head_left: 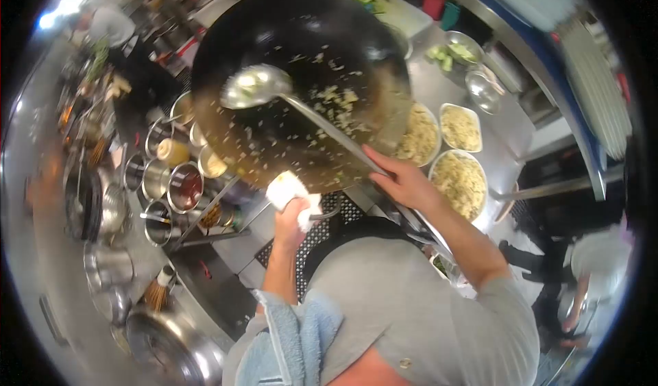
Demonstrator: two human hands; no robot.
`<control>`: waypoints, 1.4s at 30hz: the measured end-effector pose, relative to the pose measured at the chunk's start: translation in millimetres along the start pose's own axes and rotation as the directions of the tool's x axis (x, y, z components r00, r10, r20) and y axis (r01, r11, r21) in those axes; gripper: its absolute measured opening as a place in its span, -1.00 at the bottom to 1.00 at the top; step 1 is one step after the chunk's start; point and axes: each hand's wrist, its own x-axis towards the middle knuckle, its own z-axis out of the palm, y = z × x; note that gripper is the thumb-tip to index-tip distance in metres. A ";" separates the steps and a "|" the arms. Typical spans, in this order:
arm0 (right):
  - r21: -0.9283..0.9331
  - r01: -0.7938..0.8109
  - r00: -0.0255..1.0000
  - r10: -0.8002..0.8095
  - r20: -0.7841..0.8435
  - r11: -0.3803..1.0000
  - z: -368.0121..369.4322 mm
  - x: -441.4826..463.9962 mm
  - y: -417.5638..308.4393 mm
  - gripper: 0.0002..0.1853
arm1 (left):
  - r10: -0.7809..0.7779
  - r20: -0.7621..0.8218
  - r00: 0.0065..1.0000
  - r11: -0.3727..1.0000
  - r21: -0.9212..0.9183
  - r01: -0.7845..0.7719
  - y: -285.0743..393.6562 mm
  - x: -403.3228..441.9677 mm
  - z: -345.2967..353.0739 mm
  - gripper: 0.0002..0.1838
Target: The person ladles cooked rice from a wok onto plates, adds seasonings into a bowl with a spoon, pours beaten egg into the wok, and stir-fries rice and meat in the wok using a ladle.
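Note:
In front of me a large black wok is tilted up, with grains of what looks like rice scattered over its inner surface. My left hand is closed round a folded white cloth at the wok's near rim, beside the ring-shaped handle. Fingers wrapped, my right hand grips the long handle of a metal ladle. The ladle's bowl is over the left part of the wok. Close to the right hand are bowls of fried rice, partly behind the wok's edge.
To the left, metal pots hold sauces, with a squeeze bottle among them. A bowl of green vegetables stands at the upper right. Stacked plates line a shelf at far right. Other people are at the edges.

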 end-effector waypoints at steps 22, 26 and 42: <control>-0.677 0.069 0.989 -0.137 -0.048 0.733 -146.3 -34.8 38.3 -0.39 | 0.035 -0.054 0.998 0.998 -0.048 -0.038 -2.5 -0.8 22.4 -0.76; -0.210 -0.186 0.982 0.190 -0.001 0.960 -89.1 -3.9 23.6 -0.40 | 0.052 -0.066 0.996 0.999 -0.007 -0.053 -11.7 -5.7 35.3 -0.81; -0.298 -0.013 0.991 -0.027 -0.131 0.954 -116.2 14.4 9.1 -0.40 | 0.081 0.003 0.997 0.995 -0.067 -0.080 -3.1 -8.4 58.7 -0.75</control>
